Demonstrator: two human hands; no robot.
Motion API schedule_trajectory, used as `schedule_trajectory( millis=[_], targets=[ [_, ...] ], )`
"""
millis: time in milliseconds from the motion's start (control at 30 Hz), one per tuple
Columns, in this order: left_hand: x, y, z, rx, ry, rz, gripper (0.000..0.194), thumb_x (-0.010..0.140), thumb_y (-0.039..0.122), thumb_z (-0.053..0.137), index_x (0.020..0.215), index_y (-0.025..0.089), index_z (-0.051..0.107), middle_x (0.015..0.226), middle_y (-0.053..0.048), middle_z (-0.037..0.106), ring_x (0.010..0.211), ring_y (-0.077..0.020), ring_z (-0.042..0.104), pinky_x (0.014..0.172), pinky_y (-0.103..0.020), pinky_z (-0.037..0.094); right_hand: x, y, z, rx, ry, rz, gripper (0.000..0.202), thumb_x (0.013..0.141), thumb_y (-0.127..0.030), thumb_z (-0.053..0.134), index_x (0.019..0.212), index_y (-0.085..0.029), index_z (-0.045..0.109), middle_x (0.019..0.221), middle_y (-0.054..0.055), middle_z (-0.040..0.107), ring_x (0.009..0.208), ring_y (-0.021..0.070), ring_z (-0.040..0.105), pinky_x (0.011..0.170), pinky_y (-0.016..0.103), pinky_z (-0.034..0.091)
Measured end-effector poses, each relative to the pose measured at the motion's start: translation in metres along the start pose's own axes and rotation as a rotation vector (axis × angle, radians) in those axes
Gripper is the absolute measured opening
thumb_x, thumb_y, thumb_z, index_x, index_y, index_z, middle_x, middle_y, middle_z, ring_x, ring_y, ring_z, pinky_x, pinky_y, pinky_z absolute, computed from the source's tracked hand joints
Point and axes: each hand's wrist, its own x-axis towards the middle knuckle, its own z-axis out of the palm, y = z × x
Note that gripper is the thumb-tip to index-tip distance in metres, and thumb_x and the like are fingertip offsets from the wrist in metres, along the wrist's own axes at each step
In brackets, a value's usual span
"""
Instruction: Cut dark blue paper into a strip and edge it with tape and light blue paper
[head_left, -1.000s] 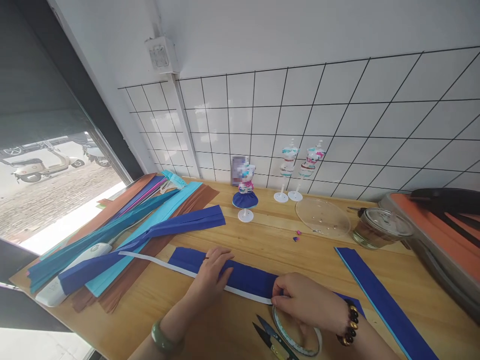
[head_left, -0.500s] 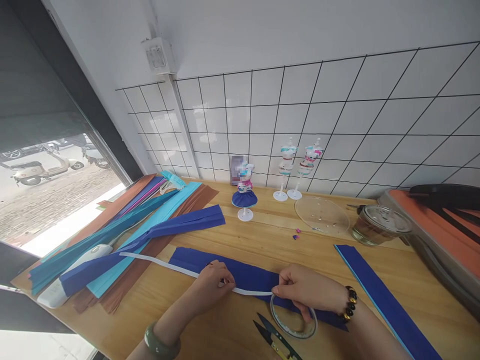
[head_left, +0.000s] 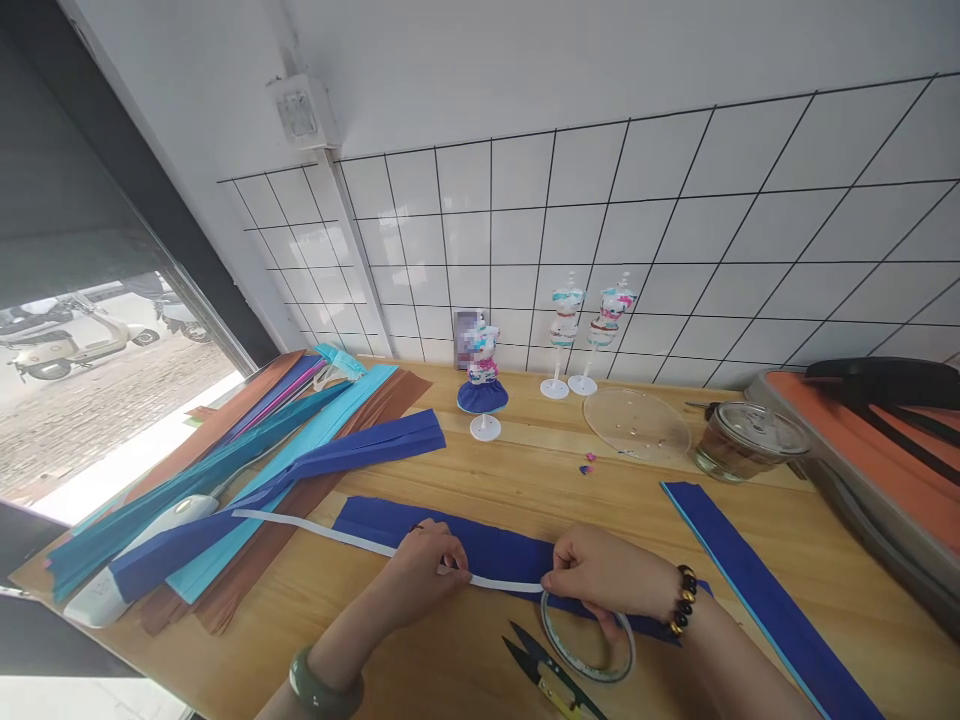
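Left hand (head_left: 431, 560) pinches white tape (head_left: 510, 586); right hand (head_left: 611, 572) pinches it too, beside the roll (head_left: 592, 676). Blue strip (head_left: 495, 552) lies underneath, tape along its 6 o'clock edge: looks only part-laid, seemingly uncut. Snips (head_left: 523, 659) at roll's 8 o'clock. Edged strip (head_left: 759, 590) at right hand's 3 o'clock looks done. Skirted mannequin (head_left: 484, 396) at left hand's 1 o'clock.
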Motion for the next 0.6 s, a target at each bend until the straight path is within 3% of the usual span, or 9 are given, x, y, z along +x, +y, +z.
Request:
schedule_trajectory(
  millis=[600],
  targets=[
    [0.0018, 0.0011, 0.0066, 0.060, 0.014, -0.027, 0.009, 0.074, 0.022, 0.055, 0.070, 0.022, 0.063, 0.075, 0.001, 0.060, 0.081, -0.0173, 0.052, 0.071, -0.028, 0.037, 0.0010, 0.0005, 0.0024, -0.142, 0.054, 0.058, 0.025, 0.071, -0.028, 0.044, 0.048, -0.019, 0.045, 0.033, -0.005, 0.046, 0.034, 0.0087, 0.047, 0.038, 0.017, 0.029]
  ],
)
